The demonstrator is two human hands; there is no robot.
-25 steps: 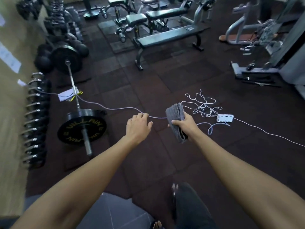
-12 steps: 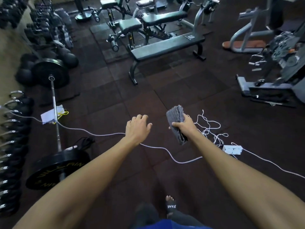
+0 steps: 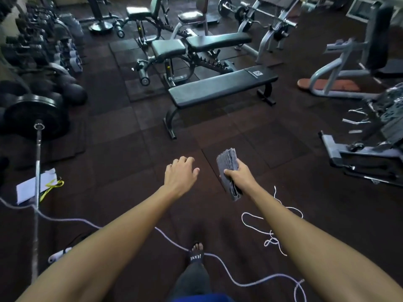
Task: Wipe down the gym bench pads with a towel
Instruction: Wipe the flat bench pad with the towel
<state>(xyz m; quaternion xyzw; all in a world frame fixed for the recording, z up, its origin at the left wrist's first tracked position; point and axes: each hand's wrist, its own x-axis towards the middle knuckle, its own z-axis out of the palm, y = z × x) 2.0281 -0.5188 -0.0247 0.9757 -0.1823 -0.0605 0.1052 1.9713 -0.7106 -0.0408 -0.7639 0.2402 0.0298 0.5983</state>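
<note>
- Gray folded towel (image 3: 229, 171) up in the air over the dark floor (image 3: 122, 153), squeezed in the right hand (image 3: 238, 176).
- Left hand (image 3: 180, 176) just beside it, fingers spread, holding nothing.
- Flat black bench (image 3: 222, 88) ahead, well apart from both hands.
- White cord (image 3: 226, 271) on the floor by the foot (image 3: 197, 253).

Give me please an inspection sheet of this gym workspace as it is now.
Surface: dark rubber floor tiles.
Job's things: folded grey towel; flat bench ahead, untouched.
Clutter: white paper beside barbell.
Grips: right hand shut on towel; left hand open, empty.
Cables: white cord runs by the sandalled foot, coils on the right.
Surroundings: adjustable bench, dumbbell rack, machines.
</note>
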